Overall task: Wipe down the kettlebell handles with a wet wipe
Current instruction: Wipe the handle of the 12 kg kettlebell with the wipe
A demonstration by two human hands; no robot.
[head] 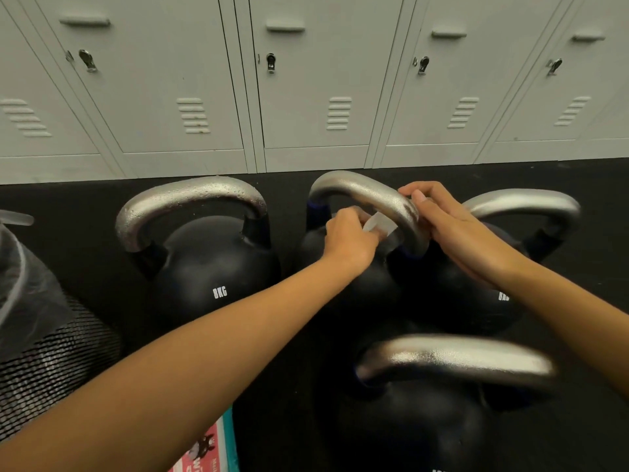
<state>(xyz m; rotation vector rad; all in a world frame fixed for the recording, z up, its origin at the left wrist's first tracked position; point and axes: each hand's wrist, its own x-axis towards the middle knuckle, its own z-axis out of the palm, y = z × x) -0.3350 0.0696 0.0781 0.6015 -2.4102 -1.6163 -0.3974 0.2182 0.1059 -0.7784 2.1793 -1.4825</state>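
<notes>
Several black kettlebells with silver handles stand on the black floor. The middle kettlebell's handle point(360, 192) arches between my hands. A white wet wipe point(381, 224) is wrapped under its right side. My left hand point(347, 238) reaches through the handle's loop and pinches one end of the wipe. My right hand point(452, 226) grips the other end on the outer side of the handle, fingers curled over it. The left kettlebell's handle point(190, 202), marked 8KG, shows water droplets. Another kettlebell handle point(531, 206) lies behind my right hand, and a blurred kettlebell handle point(456, 362) is nearest to me.
Grey lockers point(306, 97) line the wall right behind the kettlebells. A black mesh bin with a clear liner point(44, 335) stands at the left. A pink and teal wipe packet point(211, 451) lies on the floor at the bottom, under my left forearm.
</notes>
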